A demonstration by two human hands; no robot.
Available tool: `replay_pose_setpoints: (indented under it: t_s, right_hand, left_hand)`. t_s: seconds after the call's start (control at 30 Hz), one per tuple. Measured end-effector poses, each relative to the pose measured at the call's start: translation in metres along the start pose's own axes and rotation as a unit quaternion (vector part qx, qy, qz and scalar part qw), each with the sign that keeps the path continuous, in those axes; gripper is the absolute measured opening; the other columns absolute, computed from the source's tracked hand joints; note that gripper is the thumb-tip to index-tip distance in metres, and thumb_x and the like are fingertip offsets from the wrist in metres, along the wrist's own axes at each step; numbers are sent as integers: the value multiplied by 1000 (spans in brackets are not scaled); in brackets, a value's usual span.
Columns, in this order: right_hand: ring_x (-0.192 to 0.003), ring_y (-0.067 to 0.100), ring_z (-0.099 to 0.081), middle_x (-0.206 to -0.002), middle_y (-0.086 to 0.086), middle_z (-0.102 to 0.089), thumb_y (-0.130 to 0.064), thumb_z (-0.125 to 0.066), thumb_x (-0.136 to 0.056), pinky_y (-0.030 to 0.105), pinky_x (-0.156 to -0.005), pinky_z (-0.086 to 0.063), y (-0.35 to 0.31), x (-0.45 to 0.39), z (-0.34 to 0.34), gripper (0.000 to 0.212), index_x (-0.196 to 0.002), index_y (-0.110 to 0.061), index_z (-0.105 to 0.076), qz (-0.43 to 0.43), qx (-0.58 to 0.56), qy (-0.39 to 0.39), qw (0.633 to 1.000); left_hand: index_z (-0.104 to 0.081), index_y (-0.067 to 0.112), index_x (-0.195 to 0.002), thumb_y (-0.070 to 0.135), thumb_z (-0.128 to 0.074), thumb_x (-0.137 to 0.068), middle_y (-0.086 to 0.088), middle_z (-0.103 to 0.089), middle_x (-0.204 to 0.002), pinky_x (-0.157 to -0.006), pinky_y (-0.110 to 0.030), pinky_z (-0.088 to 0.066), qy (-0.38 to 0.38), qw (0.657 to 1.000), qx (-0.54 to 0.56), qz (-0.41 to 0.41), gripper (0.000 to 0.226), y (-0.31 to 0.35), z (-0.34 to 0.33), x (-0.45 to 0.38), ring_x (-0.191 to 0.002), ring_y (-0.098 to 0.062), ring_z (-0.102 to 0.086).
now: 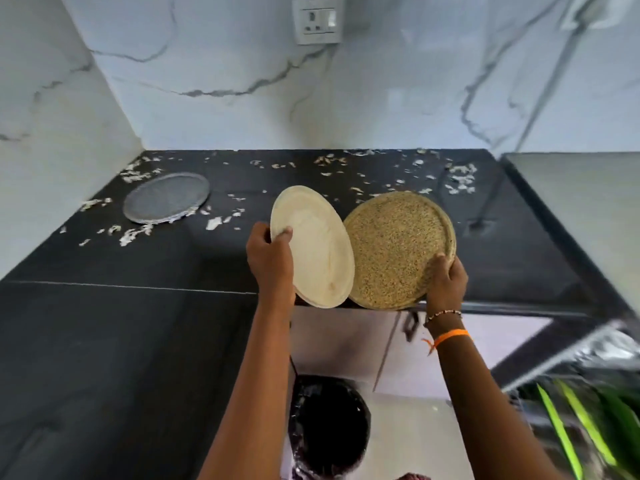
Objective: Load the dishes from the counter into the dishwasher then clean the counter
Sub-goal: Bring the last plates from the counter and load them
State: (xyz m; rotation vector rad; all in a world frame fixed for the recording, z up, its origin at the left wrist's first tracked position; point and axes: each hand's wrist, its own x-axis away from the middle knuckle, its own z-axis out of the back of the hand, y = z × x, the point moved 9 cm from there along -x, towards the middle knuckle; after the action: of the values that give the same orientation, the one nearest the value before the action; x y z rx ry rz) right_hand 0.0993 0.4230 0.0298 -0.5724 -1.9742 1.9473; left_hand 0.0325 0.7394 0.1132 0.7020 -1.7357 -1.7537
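Left hand (269, 260): grips the pale plate (313, 247) by its near-left rim — tilted up.
Right hand (446, 284): holds the speckled plate (394, 251) at its lower right edge; rims overlap.
Grey plate (167, 196): flat, far left — left hand nearer.
Counter (138, 265): black, strewn with white scraps; marble walls behind.

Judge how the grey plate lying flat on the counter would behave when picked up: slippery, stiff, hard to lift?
The grey plate looks rigid and thin, probably light. It lies flat on the black counter, so its low rim may be hard to get fingers under. White scraps around it could stick or scatter.
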Motion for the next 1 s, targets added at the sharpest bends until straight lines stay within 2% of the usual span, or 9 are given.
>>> replay_pose_setpoints:
  t_s: [0.23,0.37,0.53,0.63,0.7,0.77,0.83,0.9,1.0]
  right_hand:
    - [-56,-6,-41,-68,-10,-44,-7,-42,-95,8,-53,-32,10,37,202,15,-84,-9,-52,-5,15,78,997]
    - [-62,-1,-37,-67,-11,-44,-17,-47,-90,23,-61,-33,26,73,317,23,-69,-24,-49,-46,45,130,989]
    - [-74,19,-40,-76,8,-47,-19,-46,-93,30,-68,-31,49,96,442,21,-81,-4,-54,-134,97,167,972]
    - [-73,23,-47,-75,11,-50,-14,-45,-93,37,-68,-40,73,93,494,23,-71,-11,-49,-206,139,142,958]
    - [-56,24,-50,-65,11,-49,-12,-44,-93,30,-57,-48,90,93,519,24,-70,-13,-46,-252,155,120,948]
    - [-42,19,-50,-61,10,-47,-10,-43,-94,15,-35,-42,105,93,542,12,-83,-7,-46,-291,162,105,937]
    - [-38,15,-52,-59,9,-49,-11,-42,-94,13,-31,-39,115,83,566,8,-96,-4,-46,-310,183,98,928]
    - [-38,12,-53,-59,8,-50,-11,-42,-94,18,-38,-43,125,64,589,12,-97,0,-46,-313,217,92,920]
    - [-61,28,-56,-72,13,-56,-13,-46,-92,43,-69,-52,141,25,625,21,-104,5,-50,-319,256,91,908]
  left_hand:
    - [-45,18,-65,8,-62,-80,5,-47,-66,-60,-27,-37,-125,989,-49,-58,25,3,-77,161,-63,-9,-43]
    - [-44,20,-62,8,-64,-76,7,-43,-61,-57,-26,-34,-219,971,-75,-64,27,-12,-119,261,-59,-9,-41]
    - [-55,15,-72,8,-63,-75,6,-48,-63,-50,-16,-33,-324,931,-146,-86,12,-34,-185,368,-60,-9,-44]
    - [-55,12,-76,7,-61,-78,8,-47,-65,-50,-16,-31,-378,903,-182,-88,8,-55,-225,422,-61,-8,-44]
    - [-52,14,-70,6,-59,-76,7,-46,-61,-50,-19,-30,-401,891,-200,-74,12,-75,-250,446,-59,-10,-43]
    - [-51,17,-64,6,-59,-72,5,-48,-60,-52,-24,-32,-413,883,-216,-57,15,-98,-278,467,-61,-16,-45]
    - [-51,18,-64,6,-58,-70,5,-48,-60,-56,-26,-32,-424,873,-236,-44,16,-119,-309,488,-65,-19,-46]
    - [-54,17,-71,8,-59,-72,3,-53,-67,-55,-25,-32,-435,862,-256,-43,10,-136,-340,507,-68,-19,-49]
    - [-56,17,-77,9,-60,-75,0,-57,-76,-59,-24,-34,-443,853,-276,-28,9,-163,-389,530,-72,-20,-51]
